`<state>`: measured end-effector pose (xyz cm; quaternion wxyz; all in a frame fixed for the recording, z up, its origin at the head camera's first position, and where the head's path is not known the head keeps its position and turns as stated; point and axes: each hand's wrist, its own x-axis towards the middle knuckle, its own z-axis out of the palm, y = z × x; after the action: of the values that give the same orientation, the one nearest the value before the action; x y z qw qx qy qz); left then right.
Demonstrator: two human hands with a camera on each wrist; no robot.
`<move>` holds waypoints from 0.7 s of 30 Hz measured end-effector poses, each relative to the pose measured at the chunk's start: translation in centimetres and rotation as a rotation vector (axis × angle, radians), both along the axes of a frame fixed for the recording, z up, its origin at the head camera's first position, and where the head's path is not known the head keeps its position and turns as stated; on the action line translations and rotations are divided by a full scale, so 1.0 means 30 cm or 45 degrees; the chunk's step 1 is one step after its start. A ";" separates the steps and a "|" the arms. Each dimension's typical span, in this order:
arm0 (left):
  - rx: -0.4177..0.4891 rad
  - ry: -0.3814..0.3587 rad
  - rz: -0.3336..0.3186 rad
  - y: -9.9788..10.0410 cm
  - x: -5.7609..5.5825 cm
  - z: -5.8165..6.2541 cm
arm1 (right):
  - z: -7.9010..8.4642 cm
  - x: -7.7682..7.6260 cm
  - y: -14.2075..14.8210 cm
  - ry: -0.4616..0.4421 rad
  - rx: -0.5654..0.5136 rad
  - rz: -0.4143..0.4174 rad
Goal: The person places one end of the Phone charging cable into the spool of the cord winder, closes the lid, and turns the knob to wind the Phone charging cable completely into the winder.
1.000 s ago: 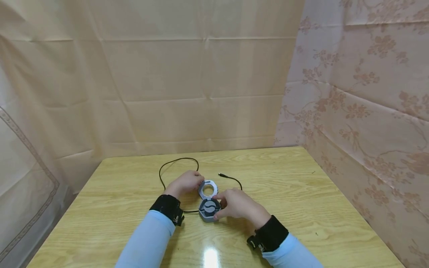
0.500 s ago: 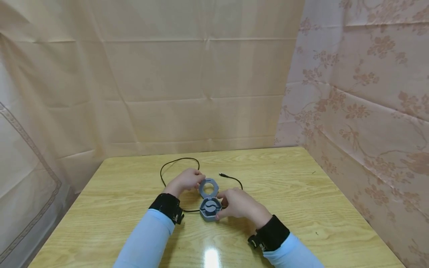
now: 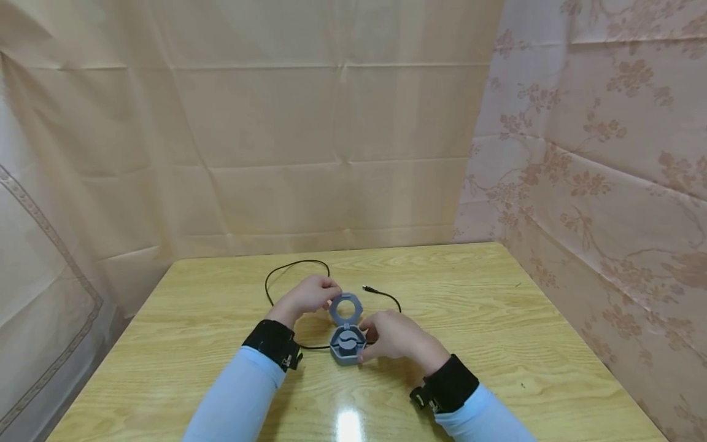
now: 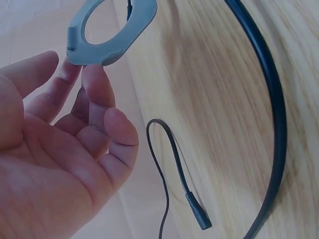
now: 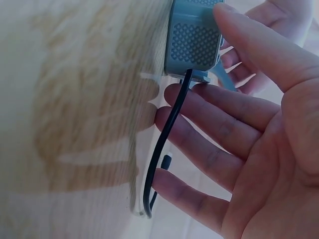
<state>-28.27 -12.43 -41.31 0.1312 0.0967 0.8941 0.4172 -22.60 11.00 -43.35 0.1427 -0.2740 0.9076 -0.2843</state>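
A grey hexagonal cable winder case [image 3: 348,353] stands on the table, its ring-shaped lid [image 3: 346,309] hinged up at the back. Inside sits a round core with an S-shaped groove. A black cable [image 3: 315,348] enters the case from the left and comes out on the right. My right hand [image 3: 394,334] holds the case's right side, thumb at the front and fingers at the back. My left hand [image 3: 312,294] touches the lid's upper left edge with its fingertips; in the left wrist view the thumb stays apart from the lid [image 4: 117,47].
The cable loops behind my left hand across the wooden table [image 3: 469,319]. Its plug end [image 3: 369,289] lies behind my right hand. A beige curtain [image 3: 276,153] hangs along the back edge, a floral one [image 3: 596,153] on the right.
The lid has tilted up from a flatter, brighter-looking position, with my left fingertips following it slightly up and right. My right hand stays on the case.
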 end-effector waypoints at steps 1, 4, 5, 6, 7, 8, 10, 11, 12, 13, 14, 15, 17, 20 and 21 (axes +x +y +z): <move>-0.004 0.005 -0.003 0.000 0.001 0.002 | -0.001 -0.001 0.001 -0.003 -0.005 0.001; -0.013 0.023 -0.016 0.001 0.008 0.010 | -0.004 -0.002 0.004 -0.013 -0.024 0.007; -0.013 0.028 -0.021 0.001 0.010 0.012 | -0.005 -0.003 0.005 -0.016 -0.030 0.008; -0.012 0.033 -0.027 0.000 0.012 0.013 | -0.007 -0.004 0.005 -0.020 -0.036 0.010; -0.013 0.039 -0.035 0.000 0.016 0.016 | -0.007 -0.004 0.006 -0.022 -0.040 0.012; -0.014 0.041 -0.040 0.000 0.020 0.019 | -0.008 -0.005 0.006 -0.024 -0.044 0.014; -0.015 0.041 -0.051 -0.001 0.026 0.024 | -0.009 -0.008 0.008 -0.026 -0.050 0.021; -0.015 0.041 -0.057 -0.002 0.028 0.026 | -0.011 -0.009 0.008 -0.026 -0.046 0.019; -0.015 0.040 -0.065 -0.003 0.029 0.026 | -0.011 -0.009 0.008 -0.022 -0.046 0.021; -0.012 0.036 -0.078 -0.005 0.031 0.026 | -0.011 -0.009 0.009 -0.018 -0.045 0.022; -0.011 0.024 -0.092 -0.007 0.033 0.026 | -0.011 -0.009 0.009 -0.016 -0.044 0.024; -0.008 0.011 -0.106 -0.010 0.034 0.025 | -0.012 -0.008 0.008 -0.013 -0.044 0.026; 0.005 -0.026 -0.136 -0.016 0.037 0.023 | -0.012 -0.007 0.008 -0.003 -0.043 0.030; 0.027 -0.092 -0.167 -0.023 0.043 0.022 | -0.009 -0.005 0.008 0.004 -0.047 0.036; 0.035 -0.108 -0.170 -0.025 0.044 0.022 | -0.009 -0.004 0.008 0.007 -0.049 0.037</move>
<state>-26.95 -13.18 -40.66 0.1953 0.1401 0.8734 0.4235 -22.72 11.23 -43.61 0.1390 -0.2905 0.8983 -0.2990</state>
